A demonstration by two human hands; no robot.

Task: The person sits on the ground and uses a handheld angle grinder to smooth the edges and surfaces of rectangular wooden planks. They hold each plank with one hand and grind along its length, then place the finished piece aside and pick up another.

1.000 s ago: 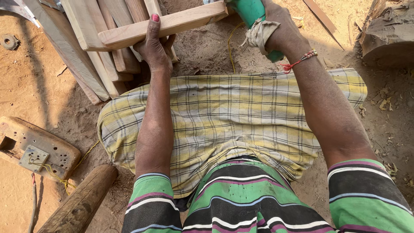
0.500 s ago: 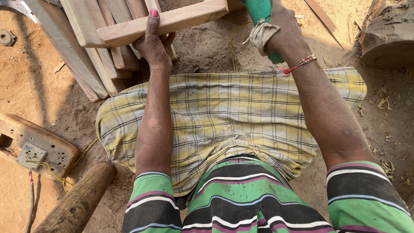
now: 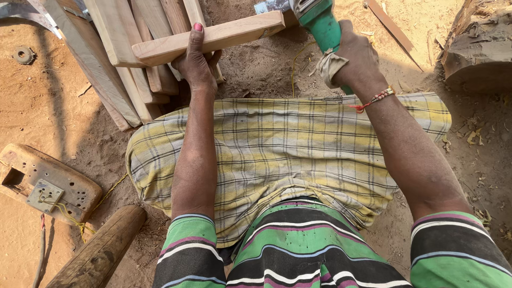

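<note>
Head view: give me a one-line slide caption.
Left hand steadies a wooden piece on stacked planks while right hand holds a green power tool at its end.

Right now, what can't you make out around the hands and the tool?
- Green power tool: its working end is cut off by the head view's top edge.
- Right hand: its fingers are hidden round the tool's body.
- Left hand: its palm is hidden under the pale wooden plank.

Both arms extended forward, left hand [image 3: 196, 64] and right hand [image 3: 356, 56] clenched
</note>
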